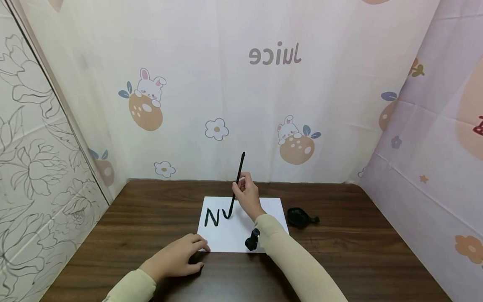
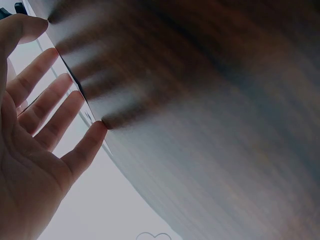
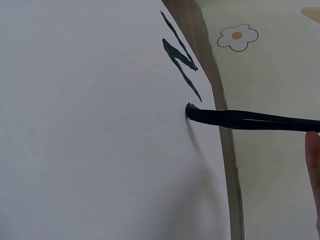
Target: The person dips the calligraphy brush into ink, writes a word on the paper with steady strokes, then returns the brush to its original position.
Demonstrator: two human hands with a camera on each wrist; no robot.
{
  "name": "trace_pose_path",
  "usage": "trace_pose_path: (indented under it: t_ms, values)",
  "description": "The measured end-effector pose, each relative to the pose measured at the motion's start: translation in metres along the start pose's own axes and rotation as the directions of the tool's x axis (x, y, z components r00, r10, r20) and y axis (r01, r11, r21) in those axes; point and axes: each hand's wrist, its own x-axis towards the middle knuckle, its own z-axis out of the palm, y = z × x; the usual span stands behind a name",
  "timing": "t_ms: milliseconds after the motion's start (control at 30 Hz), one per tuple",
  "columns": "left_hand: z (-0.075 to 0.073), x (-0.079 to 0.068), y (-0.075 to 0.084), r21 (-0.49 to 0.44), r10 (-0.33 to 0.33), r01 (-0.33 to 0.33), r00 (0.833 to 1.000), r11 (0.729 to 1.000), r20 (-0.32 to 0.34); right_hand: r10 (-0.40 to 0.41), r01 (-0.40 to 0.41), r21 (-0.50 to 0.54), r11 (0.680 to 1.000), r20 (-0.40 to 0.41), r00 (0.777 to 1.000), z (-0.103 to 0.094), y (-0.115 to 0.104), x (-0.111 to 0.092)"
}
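My right hand pinches a black writing brush by its handle, its top end pointing up and away. The dark brush tip is down on the white paper, at the end of a short black curved stroke. To the left of that stroke stands a black painted letter N. At the paper's near left corner, my left hand rests with fingers spread and fingertips touching the corner and the table. Its fingers look relaxed in the left wrist view.
On the brown wooden table, right of the paper, lies a small black dish with a short handle. A patterned curtain hangs along the table's far edge. A black wrist camera sits at my right sleeve, over the paper.
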Motion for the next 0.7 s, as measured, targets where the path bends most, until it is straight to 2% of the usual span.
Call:
trace_pose_path:
  t_ms: [267, 700]
  values:
    - [0.0002, 0.0003, -0.0002, -0.006, -0.018, 0.018, 1.000, 1.000, 0.017, -0.002, 0.002, -0.017, 1.000, 0.017, 1.000, -0.0003, 0.0007, -0.0008]
    - [0.0000, 0.0000, 0.0000, 0.001, 0.002, -0.002, 1.000, 1.000, -0.004, 0.015, -0.014, -0.009, 1.000, 0.070, 0.997, -0.0030, -0.0014, -0.0024]
